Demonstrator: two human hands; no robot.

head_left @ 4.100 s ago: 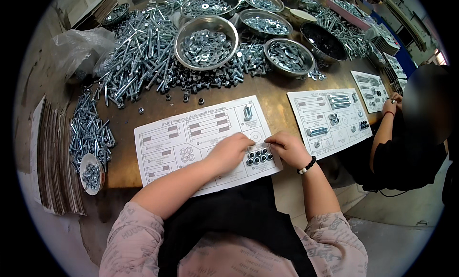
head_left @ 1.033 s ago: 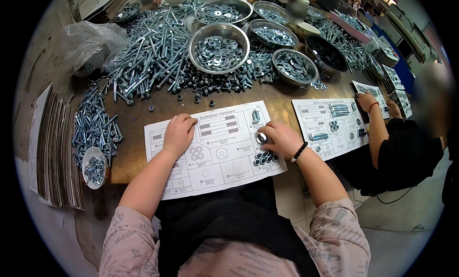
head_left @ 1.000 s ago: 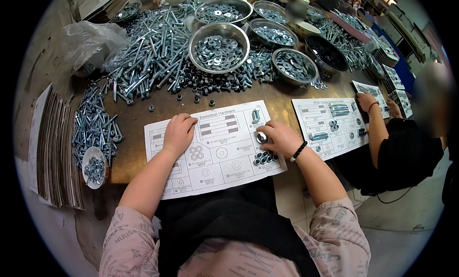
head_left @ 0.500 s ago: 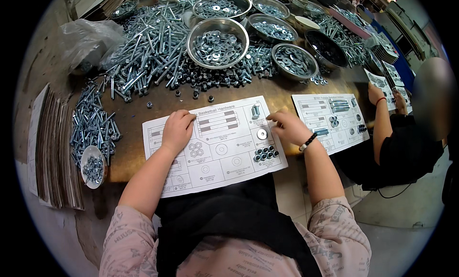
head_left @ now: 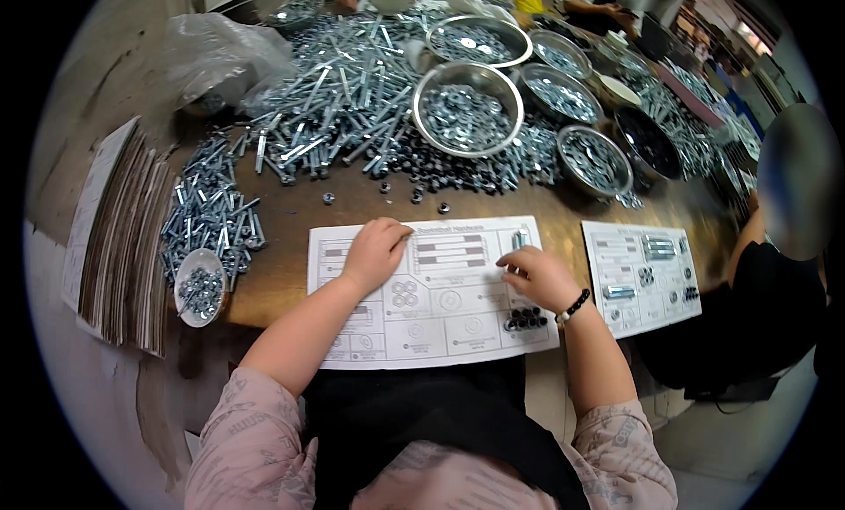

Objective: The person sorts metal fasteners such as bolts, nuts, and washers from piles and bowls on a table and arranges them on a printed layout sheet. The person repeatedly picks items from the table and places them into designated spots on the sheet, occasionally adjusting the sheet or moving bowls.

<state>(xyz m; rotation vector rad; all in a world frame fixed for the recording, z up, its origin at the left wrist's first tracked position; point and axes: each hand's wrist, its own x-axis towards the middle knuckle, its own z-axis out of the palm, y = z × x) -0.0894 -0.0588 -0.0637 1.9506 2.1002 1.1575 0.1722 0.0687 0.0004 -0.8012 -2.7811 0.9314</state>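
A white printed sheet with part outlines (head_left: 422, 334) lies at the table's near edge. My left hand (head_left: 378, 253) rests flat on its upper middle, fingers stretched out and nothing held. Over the sheet's right side hovers my right hand (head_left: 541, 277), fingers bent, with a gap between thumb and forefinger. I see nothing in its grip; its palm side is hidden. Short silver bolts (head_left: 519, 239) lie just beyond this hand, partly covered by it. Several dark-centred lock nuts (head_left: 525, 318) sit in rows below it on the sheet.
Loose bolts (head_left: 343, 96) and dark nuts (head_left: 458, 171) are heaped beyond the sheet. Metal bowls of washers (head_left: 467, 110) stand among them. At left are a small white bowl (head_left: 201, 286) and stacked boards (head_left: 123, 237). Rightward, another sheet (head_left: 647, 303) lies beside a co-worker (head_left: 748, 281).
The whole view has shifted, so table and sheet appear farther right and lower. My right hand has moved nearer over the sheet, covering the washer's spot. My left hand stays on the sheet.
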